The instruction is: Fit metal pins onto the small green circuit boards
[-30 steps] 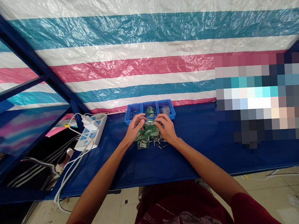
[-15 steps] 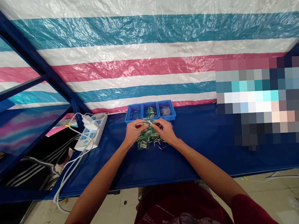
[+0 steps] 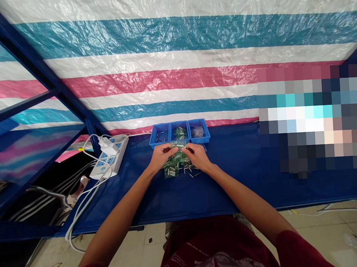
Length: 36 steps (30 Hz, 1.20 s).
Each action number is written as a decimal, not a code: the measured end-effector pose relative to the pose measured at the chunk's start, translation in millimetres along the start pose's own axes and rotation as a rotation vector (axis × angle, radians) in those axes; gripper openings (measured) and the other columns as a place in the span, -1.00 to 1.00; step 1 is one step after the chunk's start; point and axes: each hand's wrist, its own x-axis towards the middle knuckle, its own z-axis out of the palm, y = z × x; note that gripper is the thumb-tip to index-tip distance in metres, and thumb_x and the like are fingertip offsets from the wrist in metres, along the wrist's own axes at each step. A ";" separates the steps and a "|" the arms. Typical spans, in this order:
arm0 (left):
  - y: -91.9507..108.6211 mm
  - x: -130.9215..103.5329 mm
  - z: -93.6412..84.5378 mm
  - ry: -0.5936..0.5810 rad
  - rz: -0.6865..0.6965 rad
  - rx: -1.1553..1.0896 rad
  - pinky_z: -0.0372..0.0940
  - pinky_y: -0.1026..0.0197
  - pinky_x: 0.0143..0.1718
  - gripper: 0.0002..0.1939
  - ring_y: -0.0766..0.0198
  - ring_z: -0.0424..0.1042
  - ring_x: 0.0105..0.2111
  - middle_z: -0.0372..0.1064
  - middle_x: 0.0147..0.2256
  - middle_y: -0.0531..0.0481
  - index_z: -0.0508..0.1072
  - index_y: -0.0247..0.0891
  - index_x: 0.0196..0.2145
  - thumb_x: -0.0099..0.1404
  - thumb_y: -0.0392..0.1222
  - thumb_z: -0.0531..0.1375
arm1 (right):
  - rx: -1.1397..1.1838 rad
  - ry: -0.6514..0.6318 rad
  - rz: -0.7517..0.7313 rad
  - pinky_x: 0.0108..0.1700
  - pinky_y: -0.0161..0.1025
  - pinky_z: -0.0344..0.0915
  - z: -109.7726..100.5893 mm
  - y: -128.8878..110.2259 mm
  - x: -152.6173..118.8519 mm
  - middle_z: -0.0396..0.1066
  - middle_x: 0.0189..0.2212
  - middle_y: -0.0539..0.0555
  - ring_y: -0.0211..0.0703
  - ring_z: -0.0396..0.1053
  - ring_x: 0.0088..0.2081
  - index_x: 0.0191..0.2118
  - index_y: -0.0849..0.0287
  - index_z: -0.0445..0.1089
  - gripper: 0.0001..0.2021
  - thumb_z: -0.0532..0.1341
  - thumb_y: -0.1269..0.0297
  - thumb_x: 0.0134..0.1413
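Between them, my left hand [image 3: 161, 156] and my right hand [image 3: 196, 153] pinch a small clear plastic bag [image 3: 179, 144], one at each side of it, thumbs pointing inward. What is inside this bag is too small to make out. Under and in front of the hands lie several greenish plastic bags [image 3: 171, 170] with small pale pieces in them. Thin metal pins [image 3: 190, 170] are scattered beside the bags, partly under my right hand. Just beyond my fingers stand three joined blue bins: the left bin [image 3: 152, 137] holds a few thin pieces, the middle one greenish bags [image 3: 180, 132], the right one clear plastic [image 3: 198, 131].
A white power strip [image 3: 116, 162] with plugs and looping white cables [image 3: 80, 206] lies on the blue table [image 3: 246, 166] at left. Blue frame posts [image 3: 43, 69] and a striped plastic sheet [image 3: 174, 62] stand behind. A blurred-out area covers the right side.
My fingertips have shifted slightly on the small bag, and its upper edge has moved a little. The bags, pins and bins on the table stay where they were.
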 end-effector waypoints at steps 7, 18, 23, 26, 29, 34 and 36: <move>3.1 -1.6 1.5 0.029 -0.096 -0.114 0.22 0.30 -0.58 -0.56 0.36 0.28 -0.66 0.31 -0.66 0.07 0.39 -0.31 -0.53 0.08 0.16 0.32 | 0.142 0.107 -0.017 -0.35 -0.25 0.30 0.7 -1.6 -5.0 0.38 -0.26 0.09 -0.24 0.29 -0.44 0.12 0.12 0.25 -0.65 -0.05 0.25 0.30; 1.9 -1.3 1.7 0.030 0.003 -0.054 0.28 0.28 -0.49 -0.59 0.33 0.33 -0.56 0.32 -0.53 0.05 0.48 -0.27 -0.10 0.26 0.09 0.19 | 0.027 0.180 -0.115 -0.20 -0.18 0.35 1.0 4.1 -2.6 0.38 -0.18 0.17 -0.09 0.39 -0.19 -0.25 0.13 0.42 -0.79 0.06 0.24 0.28; 4.1 -2.1 -0.7 0.033 0.207 0.239 0.29 0.24 -0.33 -0.66 0.23 0.38 -0.36 0.41 -0.36 -0.08 0.52 -0.28 -0.47 0.19 0.08 0.25 | 0.044 0.148 -0.036 -0.22 -0.22 0.32 0.8 1.0 -3.7 0.46 -0.36 0.09 -0.15 0.40 -0.35 -0.25 0.14 0.45 -0.75 0.08 0.15 0.27; 2.4 -3.6 1.1 0.059 0.169 0.228 0.28 0.24 -0.38 -0.66 0.27 0.36 -0.49 0.39 -0.53 -0.01 0.48 -0.27 -0.54 0.18 0.07 0.27 | 0.104 0.165 0.024 -0.25 -0.23 0.33 -0.5 -3.4 -3.0 0.47 -0.32 0.10 -0.15 0.39 -0.34 -0.19 0.13 0.45 -0.73 0.13 0.07 0.22; 1.0 -4.7 3.3 0.107 0.089 0.095 0.31 0.24 -0.43 -0.66 0.27 0.39 -0.54 0.41 -0.56 0.00 0.48 -0.29 -0.49 0.15 0.08 0.29 | 0.204 0.089 0.100 -0.38 -0.27 0.30 -1.3 -3.9 -1.5 0.43 -0.41 0.05 -0.17 0.35 -0.41 -0.19 0.14 0.44 -0.69 0.21 0.00 0.12; 4.2 -5.4 3.3 0.031 0.033 -0.025 0.36 0.24 -0.45 -0.66 0.24 0.45 -0.53 0.45 -0.53 0.00 0.48 -0.30 -0.38 0.12 0.07 0.32 | 0.147 -0.032 0.080 -0.46 -0.30 0.17 -0.4 1.2 -0.3 0.26 -0.60 -0.03 -0.24 0.22 -0.53 -0.48 0.15 0.33 -0.63 0.13 -0.03 0.18; 5.5 -5.6 2.8 0.011 0.035 0.027 0.32 0.27 -0.50 -0.66 0.26 0.42 -0.57 0.42 -0.58 0.02 0.48 -0.29 -0.43 0.14 0.08 0.30 | 0.088 -0.040 0.029 -0.44 -0.30 0.13 0.8 1.9 -0.5 0.24 -0.59 -0.03 -0.25 0.20 -0.53 -0.51 0.14 0.30 -0.62 0.12 -0.02 0.20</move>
